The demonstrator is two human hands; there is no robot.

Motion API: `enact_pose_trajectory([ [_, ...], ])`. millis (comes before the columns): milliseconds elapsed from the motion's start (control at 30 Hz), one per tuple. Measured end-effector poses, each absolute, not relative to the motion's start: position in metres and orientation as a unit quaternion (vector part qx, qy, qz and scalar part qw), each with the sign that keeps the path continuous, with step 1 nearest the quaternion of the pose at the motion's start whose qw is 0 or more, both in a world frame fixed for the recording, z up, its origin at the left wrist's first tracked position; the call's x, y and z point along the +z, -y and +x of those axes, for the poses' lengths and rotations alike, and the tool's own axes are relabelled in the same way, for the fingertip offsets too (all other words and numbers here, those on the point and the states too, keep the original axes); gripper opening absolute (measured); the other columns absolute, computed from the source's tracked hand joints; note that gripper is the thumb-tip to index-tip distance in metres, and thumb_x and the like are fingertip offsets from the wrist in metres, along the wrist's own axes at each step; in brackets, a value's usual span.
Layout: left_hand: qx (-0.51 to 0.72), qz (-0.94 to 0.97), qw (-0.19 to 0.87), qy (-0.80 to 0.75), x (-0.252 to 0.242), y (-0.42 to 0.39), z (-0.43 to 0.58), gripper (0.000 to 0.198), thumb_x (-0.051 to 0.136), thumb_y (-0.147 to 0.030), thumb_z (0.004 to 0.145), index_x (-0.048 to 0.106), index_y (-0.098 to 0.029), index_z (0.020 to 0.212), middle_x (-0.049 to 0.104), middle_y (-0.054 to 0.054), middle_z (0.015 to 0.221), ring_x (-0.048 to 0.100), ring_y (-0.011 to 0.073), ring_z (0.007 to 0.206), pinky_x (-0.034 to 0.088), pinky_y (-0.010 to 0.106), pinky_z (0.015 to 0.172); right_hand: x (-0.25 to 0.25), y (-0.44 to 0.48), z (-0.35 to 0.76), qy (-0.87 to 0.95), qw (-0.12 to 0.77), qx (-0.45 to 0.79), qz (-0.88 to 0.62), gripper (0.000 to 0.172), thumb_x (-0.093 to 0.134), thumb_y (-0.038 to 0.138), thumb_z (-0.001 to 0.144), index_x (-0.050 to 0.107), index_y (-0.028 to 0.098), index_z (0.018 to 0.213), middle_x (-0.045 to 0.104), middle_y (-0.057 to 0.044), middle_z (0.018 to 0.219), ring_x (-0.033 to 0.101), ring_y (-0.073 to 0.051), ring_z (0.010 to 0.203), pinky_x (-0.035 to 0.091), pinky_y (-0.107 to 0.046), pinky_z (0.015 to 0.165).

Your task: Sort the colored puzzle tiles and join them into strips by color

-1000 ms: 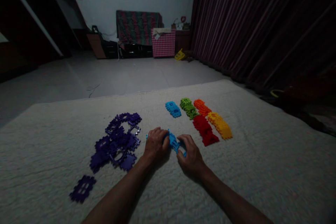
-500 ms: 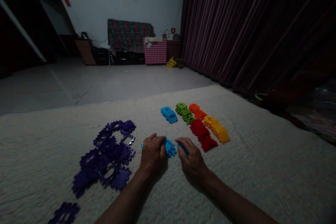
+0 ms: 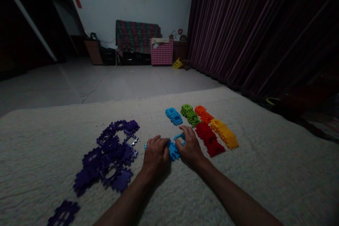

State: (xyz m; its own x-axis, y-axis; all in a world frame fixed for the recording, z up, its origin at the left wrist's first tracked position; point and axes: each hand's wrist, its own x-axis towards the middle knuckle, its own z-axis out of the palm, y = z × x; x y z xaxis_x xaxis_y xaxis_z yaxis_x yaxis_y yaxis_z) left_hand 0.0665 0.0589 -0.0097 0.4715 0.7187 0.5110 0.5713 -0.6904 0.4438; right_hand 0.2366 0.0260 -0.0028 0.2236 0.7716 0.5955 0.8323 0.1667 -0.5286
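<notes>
My left hand is closed over blue interlocking plastic tiles lying on the pale quilted cover, hiding part of them. Pinched in my right hand is a blue tile with an open middle, its edge close to the tiles under my left hand; whether they touch I cannot tell. Just beyond my hands lies a row of blue tiles. A red row sits right of my right hand, with green, orange and yellow rows around it.
A loose heap of dark purple tiles spreads to the left, with a single purple tile nearer me. The quilted cover ends at a tiled floor. A purple curtain hangs at the right.
My right hand has moved forward and slightly left, bringing its blue tile up near the tiles under my left hand. My left hand stays in place; the view has shifted slightly.
</notes>
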Motion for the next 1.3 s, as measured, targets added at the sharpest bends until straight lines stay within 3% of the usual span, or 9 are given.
enact_pose_trajectory([
  [267,0.348,0.85,0.109,-0.381,-0.008,-0.058,0.066,0.032,0.046,-0.015,0.084,0.069,-0.023,0.104,0.072,0.006,0.103,0.059,0.0286,0.112,0.045,0.047,0.098,0.004,-0.016,0.248,0.631,0.3,-0.009,-0.716,0.033,0.063,0.028,0.076,0.06,0.018,0.107,0.058,-0.01,0.101,0.055,-0.026,0.099,0.048,-0.04,0.089],
  [567,0.354,0.846,0.107,-0.383,-0.008,-0.059,0.066,0.031,0.047,-0.015,0.083,0.069,-0.023,0.104,0.071,0.007,0.102,0.06,0.0278,0.111,0.046,0.046,0.096,0.021,-0.011,0.25,0.638,0.236,0.038,-0.732,0.02,0.068,0.028,0.071,0.061,0.02,0.088,0.057,-0.007,0.092,0.057,-0.022,0.087,0.047,-0.032,0.076],
  [700,0.347,0.851,0.11,-0.378,-0.01,-0.06,0.066,0.032,0.047,-0.014,0.082,0.068,-0.022,0.104,0.072,0.008,0.103,0.06,0.0282,0.112,0.045,0.047,0.096,0.016,-0.031,0.249,0.627,0.282,0.005,-0.726,0.034,0.064,0.027,0.072,0.061,0.019,0.104,0.058,-0.008,0.093,0.058,-0.024,0.088,0.048,-0.034,0.078],
  [867,0.337,0.853,0.11,-0.383,-0.008,-0.059,0.066,0.032,0.047,-0.014,0.084,0.068,-0.021,0.107,0.071,0.008,0.106,0.059,0.0281,0.112,0.045,0.047,0.097,0.006,-0.067,0.248,0.603,0.408,-0.077,-0.681,0.054,0.059,0.023,0.075,0.05,0.015,0.128,0.055,-0.014,0.113,0.054,-0.027,0.108,0.048,-0.041,0.095],
  [1033,0.339,0.857,0.103,-0.375,-0.005,-0.058,0.065,0.033,0.046,-0.013,0.084,0.068,-0.02,0.107,0.071,0.008,0.106,0.06,0.0277,0.113,0.045,0.047,0.097,-0.008,-0.079,0.249,0.59,0.437,-0.096,-0.672,0.052,0.056,0.025,0.08,0.048,0.016,0.13,0.052,-0.015,0.12,0.05,-0.029,0.116,0.048,-0.045,0.096],
  [1300,0.341,0.857,0.104,-0.372,-0.007,-0.058,0.065,0.032,0.046,-0.014,0.084,0.068,-0.02,0.107,0.072,0.008,0.105,0.06,0.0281,0.112,0.045,0.048,0.098,-0.014,-0.087,0.257,0.577,0.436,-0.095,-0.684,0.049,0.058,0.026,0.079,0.052,0.013,0.126,0.055,-0.016,0.116,0.053,-0.029,0.111,0.048,-0.046,0.097],
])
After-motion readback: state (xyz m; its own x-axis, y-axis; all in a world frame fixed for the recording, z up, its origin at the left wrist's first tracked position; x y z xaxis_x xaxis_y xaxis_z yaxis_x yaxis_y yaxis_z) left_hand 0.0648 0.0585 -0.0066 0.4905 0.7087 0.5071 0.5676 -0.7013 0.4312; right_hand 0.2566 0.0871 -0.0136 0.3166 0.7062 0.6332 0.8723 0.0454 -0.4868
